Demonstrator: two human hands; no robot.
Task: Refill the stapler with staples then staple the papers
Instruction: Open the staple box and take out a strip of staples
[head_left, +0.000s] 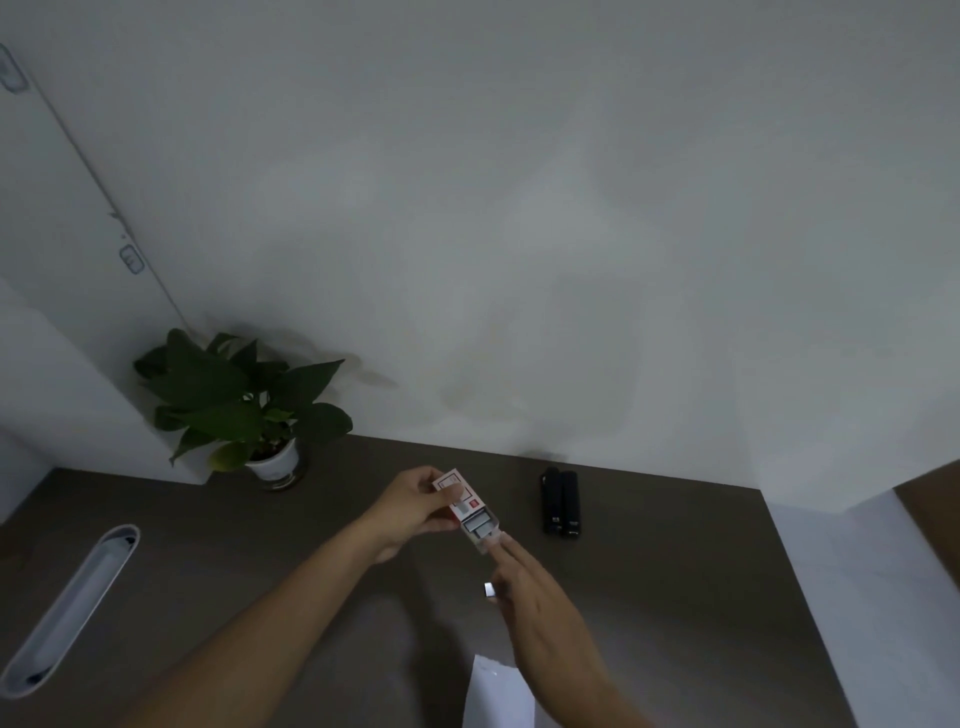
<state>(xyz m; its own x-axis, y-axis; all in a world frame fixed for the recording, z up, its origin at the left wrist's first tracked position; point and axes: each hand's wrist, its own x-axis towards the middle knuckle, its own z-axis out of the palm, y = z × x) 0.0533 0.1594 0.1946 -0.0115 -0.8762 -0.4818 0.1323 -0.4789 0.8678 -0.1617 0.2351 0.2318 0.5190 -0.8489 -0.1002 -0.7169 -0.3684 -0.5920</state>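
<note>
Resting above a dark brown desk (208, 597) that meets a plain white wall (519, 234), a small white-and-red staple box (466, 506) is held in the air with its inner tray slid partly out, grey staples (479, 522) showing in it. The left hand (415, 506) pinches the box sleeve between thumb and curled fingers at its far end. The right hand (524, 582) reaches in from below, its straight fingers touching the tray's near end; a small shiny strip (489, 590) shows at its palm side, though how it is held cannot be told. Just right of the box, apart from both hands, a black stapler (561, 504) lies on the desk near the wall. White papers (498, 696) lie at the near edge, partly behind the right forearm. Farther left stand a potted plant (244, 405) in a white pot and a long oval cable slot (67, 608).
</note>
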